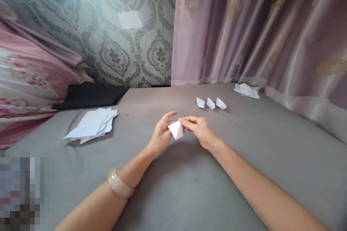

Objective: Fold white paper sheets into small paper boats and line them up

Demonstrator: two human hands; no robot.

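Note:
A small folded white paper piece (176,130) hangs above the grey sheet, held between both hands. My left hand (161,134) pinches its left side, thumb and fingers closed on it. From the right, my right hand (198,129) grips its top corner with closed fingertips. A pale bangle (119,186) sits on my left wrist. Three finished folded paper shapes (210,103) stand in a row just beyond my hands.
A loose stack of white paper sheets (93,124) lies at the left on the grey bed sheet (189,187). More crumpled white paper (247,90) rests at the back right by the curtain (257,36). A black cloth (90,95) and pink floral bedding (24,90) lie at the left.

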